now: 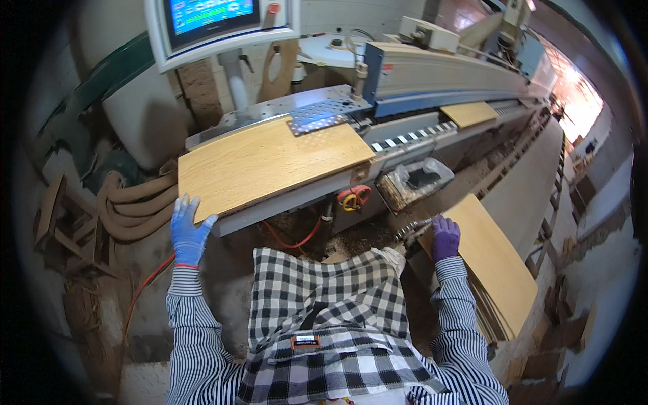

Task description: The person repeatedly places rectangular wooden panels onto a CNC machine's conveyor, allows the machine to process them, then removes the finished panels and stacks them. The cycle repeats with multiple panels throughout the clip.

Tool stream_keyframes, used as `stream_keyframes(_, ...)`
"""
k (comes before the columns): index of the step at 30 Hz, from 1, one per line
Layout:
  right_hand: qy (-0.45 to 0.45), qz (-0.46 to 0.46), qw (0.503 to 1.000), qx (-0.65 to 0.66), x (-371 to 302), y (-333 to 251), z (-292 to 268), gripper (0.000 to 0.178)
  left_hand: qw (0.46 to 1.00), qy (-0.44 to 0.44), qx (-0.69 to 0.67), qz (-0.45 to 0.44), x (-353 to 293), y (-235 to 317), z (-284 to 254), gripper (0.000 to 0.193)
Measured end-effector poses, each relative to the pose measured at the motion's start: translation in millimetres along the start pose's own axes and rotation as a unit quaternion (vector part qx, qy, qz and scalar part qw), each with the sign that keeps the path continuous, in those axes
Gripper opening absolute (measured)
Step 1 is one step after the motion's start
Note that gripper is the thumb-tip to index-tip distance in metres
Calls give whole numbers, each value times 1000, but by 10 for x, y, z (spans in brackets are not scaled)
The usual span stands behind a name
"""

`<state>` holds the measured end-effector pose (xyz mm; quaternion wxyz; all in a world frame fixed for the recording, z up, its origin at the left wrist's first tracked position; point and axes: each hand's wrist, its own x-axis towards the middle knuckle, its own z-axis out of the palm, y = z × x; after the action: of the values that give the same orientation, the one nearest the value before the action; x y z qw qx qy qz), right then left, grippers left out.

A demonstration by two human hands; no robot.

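Hands, 2 (gloved): left hand [188, 233] spread open against 1 wooden panel [266, 162], right hand [445, 237] flat on panel stack [496, 266].

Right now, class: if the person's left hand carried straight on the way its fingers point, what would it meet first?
The left hand points up-forward at the wooden panel lying on the machine table; its near edge comes first, apparently already at the fingertips.

Ahead of the left hand [187, 233] the wooden panel [266, 162] fills the machine table, with a perforated metal plate [322, 115] and the long machine housing [445, 71] closing off the far side; coiled hoses [131, 202] crowd its outer side. The right hand [445, 237] rests on a panel stack [496, 260], with a plastic-lined box [415, 181] just ahead. Between the hands the way is free above the checked apron [331, 304].
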<state>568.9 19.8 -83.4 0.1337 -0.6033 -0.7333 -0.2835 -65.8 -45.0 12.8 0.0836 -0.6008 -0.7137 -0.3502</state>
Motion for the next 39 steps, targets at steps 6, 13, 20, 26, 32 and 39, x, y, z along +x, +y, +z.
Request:
stream_keyframes(6, -6, 44, 985, 168, -158, -620, -1088, 32, 999, 3, 1, 38, -31, -301, 74, 51)
stream_keyframes(13, 139, 617, 450, 631, -1237, -309, -717, 28, 1000, -24, -1, -7, 13, -443, 169, 53)
stream_keyframes(20, 261, 647, 294, 654, -1600, 245, -689, 39, 999, -31, 5, -7, 69, -400, 169, 52)
stream_keyframes(26, 236, 646, 299, 662, -1562, -101, -754, 32, 999, -38, -11, 25, -30, -535, 51, 52)
stream_keyframes(32, 205, 668, 276, 660, -1696, -198, -808, 46, 999, -22, -22, -13, -138, -472, -135, 51)
stream_keyframes(39, 198, 667, 279, 661, -1768, -146, -785, 51, 989, -31, -133, -61, -163, -390, -200, 48)
